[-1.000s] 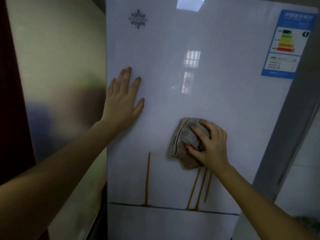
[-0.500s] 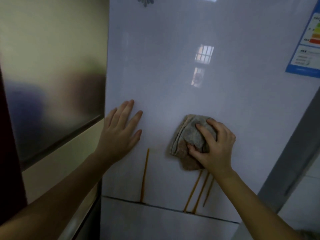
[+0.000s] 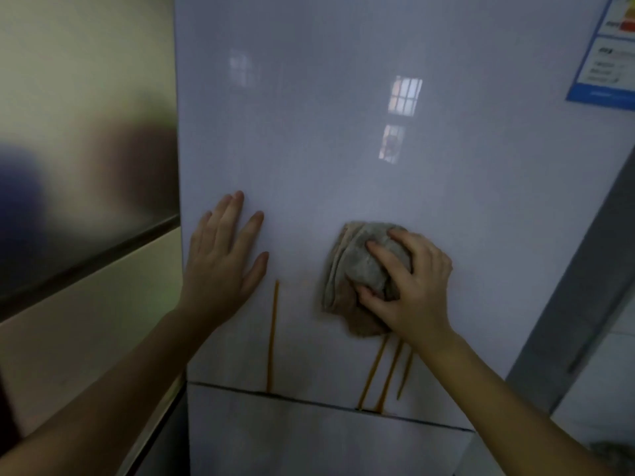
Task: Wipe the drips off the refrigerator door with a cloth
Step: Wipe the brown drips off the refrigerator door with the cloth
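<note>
Orange drips (image 3: pixel 376 372) run to the refrigerator door's (image 3: pixel 343 149) lower edge under the cloth (image 3: pixel 357 269) bunched in the right hand (image 3: pixel 409 290), left hand (image 3: pixel 220 266) flat; wiping downward may just smear them.

The left hand (image 3: pixel 220 266) is lying flat near the refrigerator door's (image 3: pixel 343 149) left edge; right of it the right hand (image 3: pixel 409 286) is holding a cloth (image 3: pixel 357 269) against the door. Drips (image 3: pixel 272 334) are running beneath both to the bottom edge.
</note>
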Available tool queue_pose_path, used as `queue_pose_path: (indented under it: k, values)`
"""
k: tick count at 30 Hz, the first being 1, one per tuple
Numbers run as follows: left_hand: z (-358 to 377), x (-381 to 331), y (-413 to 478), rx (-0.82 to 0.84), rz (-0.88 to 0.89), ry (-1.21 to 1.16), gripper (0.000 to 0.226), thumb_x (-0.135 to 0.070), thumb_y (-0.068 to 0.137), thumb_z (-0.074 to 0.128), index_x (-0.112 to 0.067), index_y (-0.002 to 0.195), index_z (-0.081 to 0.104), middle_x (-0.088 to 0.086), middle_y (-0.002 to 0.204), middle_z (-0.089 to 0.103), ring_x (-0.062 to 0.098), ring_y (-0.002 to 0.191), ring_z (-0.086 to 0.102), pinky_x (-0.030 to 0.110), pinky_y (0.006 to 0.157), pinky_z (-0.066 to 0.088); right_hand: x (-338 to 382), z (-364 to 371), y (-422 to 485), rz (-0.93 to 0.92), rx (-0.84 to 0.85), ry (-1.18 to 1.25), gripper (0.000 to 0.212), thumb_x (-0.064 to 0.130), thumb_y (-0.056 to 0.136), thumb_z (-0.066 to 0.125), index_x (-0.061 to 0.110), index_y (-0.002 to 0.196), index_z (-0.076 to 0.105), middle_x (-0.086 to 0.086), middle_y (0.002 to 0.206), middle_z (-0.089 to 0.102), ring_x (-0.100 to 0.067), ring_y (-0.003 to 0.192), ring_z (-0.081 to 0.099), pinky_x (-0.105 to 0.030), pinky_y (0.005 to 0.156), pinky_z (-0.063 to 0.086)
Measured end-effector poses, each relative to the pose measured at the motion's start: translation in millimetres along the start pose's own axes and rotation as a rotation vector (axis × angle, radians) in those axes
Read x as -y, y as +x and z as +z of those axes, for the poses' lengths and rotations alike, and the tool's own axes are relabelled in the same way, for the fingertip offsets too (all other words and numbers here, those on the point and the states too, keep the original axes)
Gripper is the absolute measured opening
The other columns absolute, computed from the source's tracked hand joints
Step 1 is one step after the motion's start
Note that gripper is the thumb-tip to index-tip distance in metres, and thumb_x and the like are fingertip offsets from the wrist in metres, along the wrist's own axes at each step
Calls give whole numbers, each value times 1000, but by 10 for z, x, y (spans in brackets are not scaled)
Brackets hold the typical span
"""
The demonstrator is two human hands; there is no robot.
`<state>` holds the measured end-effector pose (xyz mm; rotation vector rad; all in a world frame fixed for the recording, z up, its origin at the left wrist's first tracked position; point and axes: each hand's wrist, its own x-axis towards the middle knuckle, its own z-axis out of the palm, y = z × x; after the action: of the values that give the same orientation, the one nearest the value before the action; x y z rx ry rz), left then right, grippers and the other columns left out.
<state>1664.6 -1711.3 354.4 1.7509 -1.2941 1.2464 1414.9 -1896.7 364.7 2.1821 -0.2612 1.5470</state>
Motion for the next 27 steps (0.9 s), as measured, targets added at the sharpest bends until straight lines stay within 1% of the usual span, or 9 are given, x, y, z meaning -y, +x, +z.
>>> queue_pose_path:
  k: [2,4,6,9,12,15,20,23,27]
  values:
    - [10,-7,-7,9,-1,-9,60,-38,98,49,-7,148,43,23,161,27,39,150,26,55,122,25,-3,27,-294,-79,64,-5,58,53,86,71,24,135,61,-10,141,51,-34,125,52,-49,99,39]
    - [8,-1,-14,12,5,-11,60,-38,98,48,-7,149,41,22,162,25,39,151,24,54,122,23,-32,22,-589,-97,107,-15,60,53,86,71,26,137,56,-9,142,50,-32,126,52,-50,98,41]
    - [-3,1,-14,26,5,-16,61,-39,98,48,-8,150,39,22,163,24,39,151,24,54,122,23,-84,-42,-740,-52,116,-28,61,54,86,70,27,139,54,-9,142,50,-33,125,53,-50,98,42]
    - [-15,6,-9,24,11,-15,62,-40,97,45,-8,149,40,22,162,25,40,149,26,55,120,25,-195,-172,-662,32,81,-44,63,54,86,71,25,139,54,-13,142,52,-35,125,55,-49,98,43]
    - [4,18,-12,-1,26,-16,62,-41,97,43,-7,149,41,22,162,26,41,149,26,57,119,28,-218,-247,-474,147,8,-60,66,49,82,75,22,138,56,-15,143,50,-34,129,50,-46,103,38]
    - [49,4,-31,-23,14,-28,63,-42,97,42,-8,151,38,22,162,25,40,150,24,57,121,25,-69,-168,-502,227,-35,-56,66,46,81,77,20,139,57,-15,146,48,-33,132,47,-44,106,35]
    - [100,27,-33,-36,18,-27,65,-46,98,37,-9,151,36,21,163,23,40,150,23,55,122,20,-17,-50,-735,58,73,-76,68,54,83,72,26,141,51,-14,146,51,-34,131,51,-50,100,42]
    - [130,38,-30,-72,20,-22,65,-46,98,37,-9,151,37,21,163,24,40,150,25,54,121,20,-131,-147,-545,103,3,-69,67,52,82,74,23,140,55,-13,146,49,-32,132,49,-47,103,40]
    - [193,38,-44,-122,36,-28,65,-46,99,38,-7,151,38,22,162,25,41,149,26,55,122,20,-196,-238,-301,279,-114,-49,68,49,82,76,21,141,56,-11,147,45,-29,133,44,-45,106,37]
